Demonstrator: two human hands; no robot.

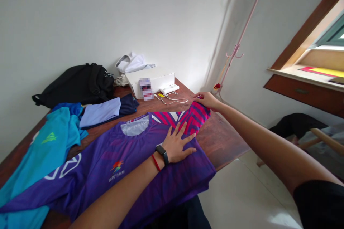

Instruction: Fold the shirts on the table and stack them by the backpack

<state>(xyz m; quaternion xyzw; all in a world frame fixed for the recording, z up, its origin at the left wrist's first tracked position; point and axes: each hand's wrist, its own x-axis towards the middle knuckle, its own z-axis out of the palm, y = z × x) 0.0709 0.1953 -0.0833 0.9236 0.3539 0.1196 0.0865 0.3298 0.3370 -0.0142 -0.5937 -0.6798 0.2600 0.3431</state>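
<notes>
A purple sports shirt (139, 161) lies front up across the wooden table, its collar toward the wall and a long sleeve stretched out to the lower left. My left hand (176, 145), with a black band on the wrist, rests flat on the shirt's chest with fingers spread. At the pink-striped sleeve on the right, my right hand (206, 100) pinches the fabric near its far edge. Under the purple sleeve at left is a turquoise garment (51, 143).
A black backpack (77, 84) and folded light-blue cloth (100, 112) lie at the back left. Near the wall stand a white box (161, 78), a power strip (170, 88) with cable, and white cloth (131, 62). A pink coat rack (248, 25) rises beyond the table's right edge.
</notes>
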